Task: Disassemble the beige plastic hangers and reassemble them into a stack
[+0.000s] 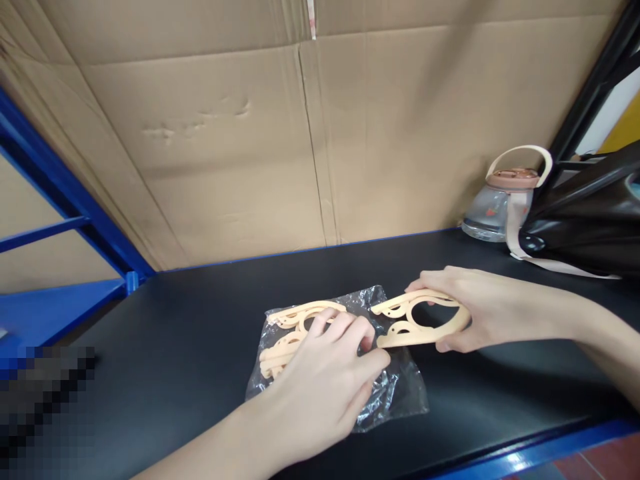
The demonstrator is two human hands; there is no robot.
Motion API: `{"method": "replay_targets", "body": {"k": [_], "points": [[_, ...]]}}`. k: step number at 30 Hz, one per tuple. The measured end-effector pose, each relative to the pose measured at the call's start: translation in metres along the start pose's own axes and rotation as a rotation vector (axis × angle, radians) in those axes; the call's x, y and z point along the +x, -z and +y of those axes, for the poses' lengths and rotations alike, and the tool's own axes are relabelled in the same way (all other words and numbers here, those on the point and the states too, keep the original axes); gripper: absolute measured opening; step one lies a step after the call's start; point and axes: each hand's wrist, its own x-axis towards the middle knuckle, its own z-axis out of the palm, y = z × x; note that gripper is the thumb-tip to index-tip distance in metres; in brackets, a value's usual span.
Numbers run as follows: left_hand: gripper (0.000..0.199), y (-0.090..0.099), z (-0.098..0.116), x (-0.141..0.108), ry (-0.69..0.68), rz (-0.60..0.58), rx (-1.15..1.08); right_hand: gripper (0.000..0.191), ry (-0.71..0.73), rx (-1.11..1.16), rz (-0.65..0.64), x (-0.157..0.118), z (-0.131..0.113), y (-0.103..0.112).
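My right hand (480, 310) grips a cream-coloured folding clothes hanger (450, 327) by its rounded end, fingers along one side and thumb along the other. The hanger is held just above the right part of a clear plastic bag (407, 390), with its two scrolled arms pointing left. My left hand (335, 367) lies over the bag with fingers curled and closed on the plastic; its thumb is close to the hanger's tip. More cream hangers (285, 350) lie inside the bag, partly covered by my left hand.
The black tabletop (175, 360) has a blue front edge, with a cardboard wall (225, 167) behind. At the back right stands a clear water bottle (493, 210) with a strap, beside a black bag (590, 213). A blue metal frame (60, 173) rises on the left.
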Motion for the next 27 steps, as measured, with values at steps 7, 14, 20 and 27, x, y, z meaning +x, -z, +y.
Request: {"method": "replay_targets", "body": {"k": [7, 14, 20, 27], "points": [[0.019, 0.002, 0.002, -0.001, -0.013, 0.023, 0.016, 0.053, 0.112, 0.026, 0.013, 0.006, -0.020, -0.007], [0.024, 0.008, -0.015, -0.004, -0.024, 0.114, -0.044, 0.056, 0.161, 0.087, 0.183, 0.018, -0.040, -0.035], [0.034, 0.016, -0.089, -0.013, 0.282, 0.199, -0.280, 0.053, 0.022, 0.267, 0.246, 0.020, -0.042, -0.052], [0.035, -0.015, -0.104, -0.012, 0.236, -0.017, -0.305, 0.051, 0.143, 0.561, 0.148, 0.024, -0.045, -0.062]]}}
